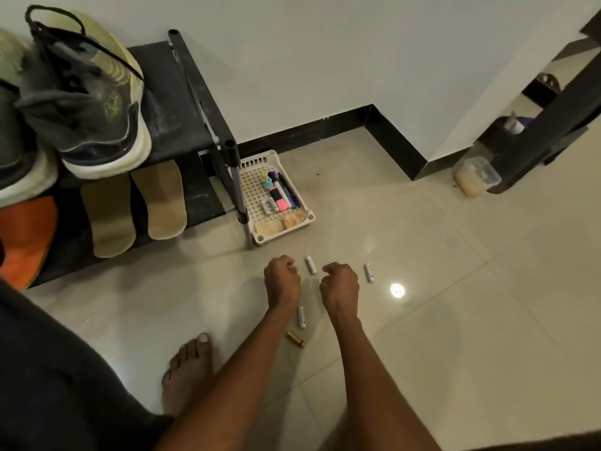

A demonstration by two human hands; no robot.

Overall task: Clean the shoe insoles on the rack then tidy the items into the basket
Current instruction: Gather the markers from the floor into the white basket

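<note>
Hands (282, 280) (339, 285) hover over floor batteries (311, 265) — fingers loosely curled, holding nothing — near the basket (253, 180).

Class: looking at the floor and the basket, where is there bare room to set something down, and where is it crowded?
Bare tile lies right of the basket toward the tub, and right of the light spot. The basket's back left grid is also free. Crowded: its right side with pens, its front with cloths, and the floor around both hands, left and right, with four batteries.
</note>
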